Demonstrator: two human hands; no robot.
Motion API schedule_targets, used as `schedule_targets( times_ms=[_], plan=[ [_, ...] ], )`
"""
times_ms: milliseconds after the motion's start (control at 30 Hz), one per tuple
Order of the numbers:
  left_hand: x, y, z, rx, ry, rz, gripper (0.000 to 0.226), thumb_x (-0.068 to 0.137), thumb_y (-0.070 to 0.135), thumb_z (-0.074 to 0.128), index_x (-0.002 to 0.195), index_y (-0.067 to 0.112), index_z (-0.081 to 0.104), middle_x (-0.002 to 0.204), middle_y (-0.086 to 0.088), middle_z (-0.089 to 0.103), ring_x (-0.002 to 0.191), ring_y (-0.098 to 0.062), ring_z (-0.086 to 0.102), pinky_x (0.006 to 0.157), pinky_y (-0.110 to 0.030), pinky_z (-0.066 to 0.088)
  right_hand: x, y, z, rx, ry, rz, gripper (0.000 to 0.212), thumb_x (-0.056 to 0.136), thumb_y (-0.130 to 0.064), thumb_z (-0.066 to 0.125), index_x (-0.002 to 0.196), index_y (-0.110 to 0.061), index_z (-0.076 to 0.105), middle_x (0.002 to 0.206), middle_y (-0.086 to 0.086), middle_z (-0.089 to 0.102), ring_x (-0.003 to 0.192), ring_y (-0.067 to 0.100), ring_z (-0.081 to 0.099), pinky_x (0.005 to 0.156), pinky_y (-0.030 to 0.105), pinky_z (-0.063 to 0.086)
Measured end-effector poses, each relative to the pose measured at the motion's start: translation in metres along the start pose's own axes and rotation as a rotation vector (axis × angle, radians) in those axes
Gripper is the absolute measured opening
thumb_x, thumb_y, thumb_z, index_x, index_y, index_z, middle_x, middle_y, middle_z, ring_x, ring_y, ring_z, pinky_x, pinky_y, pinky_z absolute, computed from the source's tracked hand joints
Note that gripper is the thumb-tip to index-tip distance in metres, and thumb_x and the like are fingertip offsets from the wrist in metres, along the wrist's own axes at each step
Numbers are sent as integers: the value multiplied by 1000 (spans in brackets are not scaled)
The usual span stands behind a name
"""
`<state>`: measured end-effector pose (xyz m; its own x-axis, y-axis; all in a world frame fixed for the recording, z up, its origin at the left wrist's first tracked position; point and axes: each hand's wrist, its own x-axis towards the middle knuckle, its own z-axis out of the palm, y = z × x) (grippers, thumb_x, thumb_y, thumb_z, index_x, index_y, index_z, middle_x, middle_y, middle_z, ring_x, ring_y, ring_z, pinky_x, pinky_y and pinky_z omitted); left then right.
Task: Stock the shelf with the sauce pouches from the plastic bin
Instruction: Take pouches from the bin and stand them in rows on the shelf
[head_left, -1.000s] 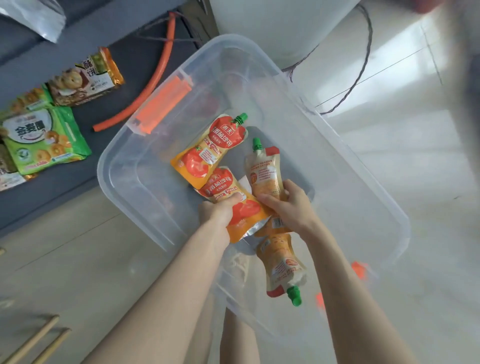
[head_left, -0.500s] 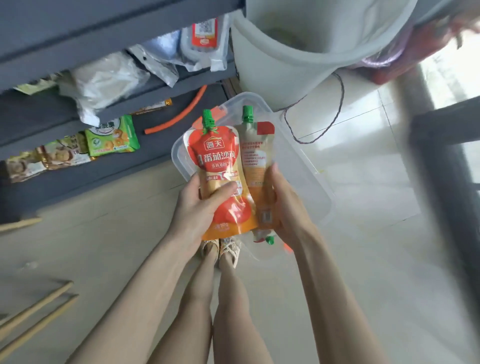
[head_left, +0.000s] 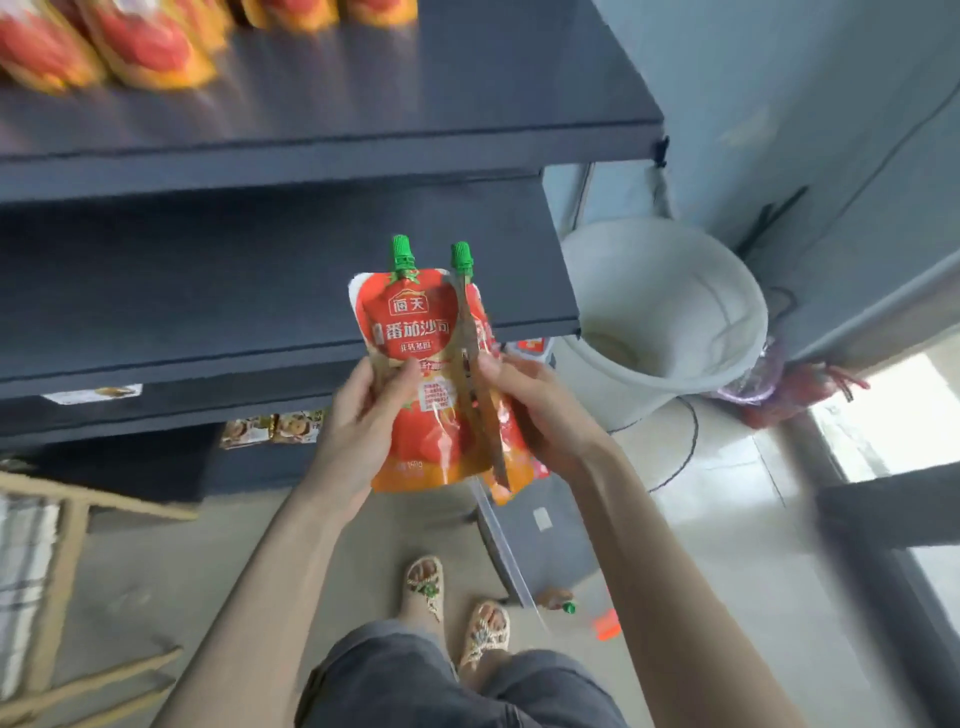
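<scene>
At frame centre, two sauce pouches (head_left: 415, 374) stand upright with green caps up, side by side and overlapping. The left hand (head_left: 358, 421) has its fingers (head_left: 400, 384) clamped on the front pouch; the right hand (head_left: 540, 410) grips the rear one. Both are before the middle shelf (head_left: 208, 291). Blurred shelved pouches (head_left: 130, 41) line the upper left; their count is unclear.

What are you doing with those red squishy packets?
A person is stocking a shelf with tomato sauce pouches. The left hand holds one pouch upright, facing the camera; the right hand holds a second pouch edge-on beside it. More pouches already stand on the top shelf. The middle shelf looks bare.
</scene>
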<state>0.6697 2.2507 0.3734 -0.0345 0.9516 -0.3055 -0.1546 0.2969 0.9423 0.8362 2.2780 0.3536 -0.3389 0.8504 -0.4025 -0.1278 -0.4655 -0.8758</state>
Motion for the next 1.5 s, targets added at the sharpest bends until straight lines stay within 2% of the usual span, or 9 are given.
schedule_targets(
  times_ms=[167,367,467,733,1033,1167,1233,1333,1500],
  plan=[
    [13,67,-31,21,87,180,34,76,40,65,106,22,64,100,3,72,94,-17,69,86,-41,54,29,-72,43,-179,75,-137,52,75,-44,74,110,-9,56,97,5,71,87,22,70,79,39,57],
    [67,128,-65,89,137,397,18,83,26,66,100,22,63,93,4,73,88,-10,69,71,-22,53,77,-141,75,-223,124,-366,40,81,-27,71,113,-11,53,107,9,68,96,25,68,85,42,56],
    [103,155,-81,80,144,448,21,82,24,68,101,20,61,95,2,72,88,-11,69,72,-24,52,104,-167,87,-236,165,-449,37,81,-27,68,113,-12,56,110,11,67,101,29,66,89,45,54],
    [193,199,-91,99,56,544,16,86,18,64,97,28,57,100,8,69,92,-5,66,75,-19,53,172,-212,100,-247,370,-654,20,86,-4,64,105,1,56,75,-3,62,55,-5,60,54,10,46],
    [266,206,-77,172,105,603,14,88,19,63,98,14,55,102,0,66,99,-16,63,84,-33,53,229,-237,75,-211,464,-724,21,84,-4,67,101,-12,58,92,2,68,79,12,67,71,25,56],
    [283,211,-72,215,138,597,15,90,21,60,103,18,53,100,12,62,98,-1,58,78,-12,47,249,-248,61,-278,441,-716,24,83,-8,70,103,-12,57,94,2,68,83,12,65,74,27,55],
    [286,207,-70,257,158,591,21,88,20,62,106,21,50,98,20,58,92,9,55,74,-5,43,257,-245,56,-329,406,-700,29,80,-14,73,104,-21,57,99,5,67,89,12,66,78,29,55],
    [289,193,-68,289,228,550,45,81,17,71,119,17,47,107,11,58,96,-2,55,82,-19,43,265,-232,46,-428,356,-713,41,74,-32,73,108,-44,54,118,13,60,111,25,60,93,42,51],
    [293,188,-69,325,309,601,41,83,11,68,117,12,45,108,4,58,99,-11,56,76,-14,43,273,-231,41,-422,386,-738,40,81,-9,71,111,-24,48,109,0,64,102,18,64,86,34,54]
  ],
)
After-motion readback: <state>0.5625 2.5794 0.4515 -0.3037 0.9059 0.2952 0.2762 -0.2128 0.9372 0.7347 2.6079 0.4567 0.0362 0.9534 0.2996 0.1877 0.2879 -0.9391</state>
